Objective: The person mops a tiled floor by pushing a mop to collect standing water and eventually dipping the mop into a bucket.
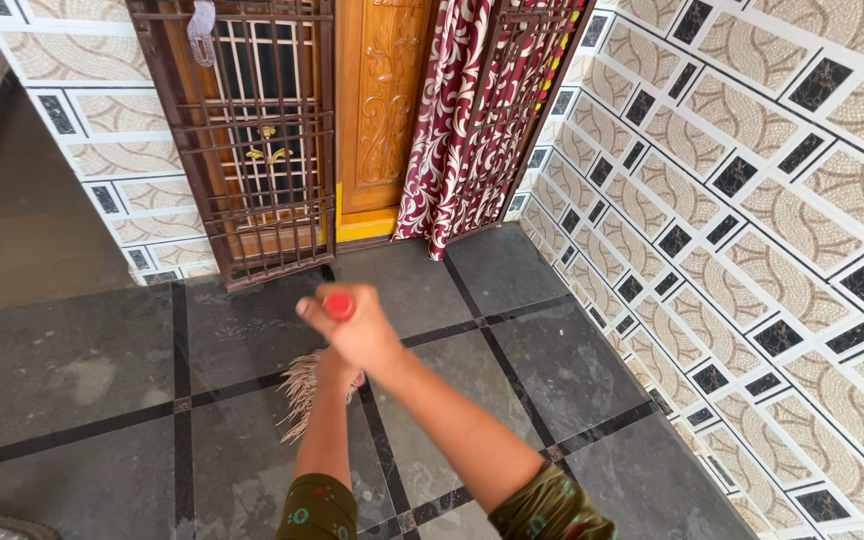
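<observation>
I am in the middle of sweeping: my right hand (357, 330) is closed around the red top of the broom (338, 305), my left hand (337, 372) grips lower, bristles (302, 392) on the dark floor (72, 370), so next I judge a steady stroke across the tiles.

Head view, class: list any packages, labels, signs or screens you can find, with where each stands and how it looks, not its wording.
None in view: no package, label, sign or screen.
Nearest candidate: a clear plastic bag, crumpled, hanging at the top of the brown metal grille gate.
The right hand grips the red-tipped broom handle; the left hand holds it lower down.
</observation>
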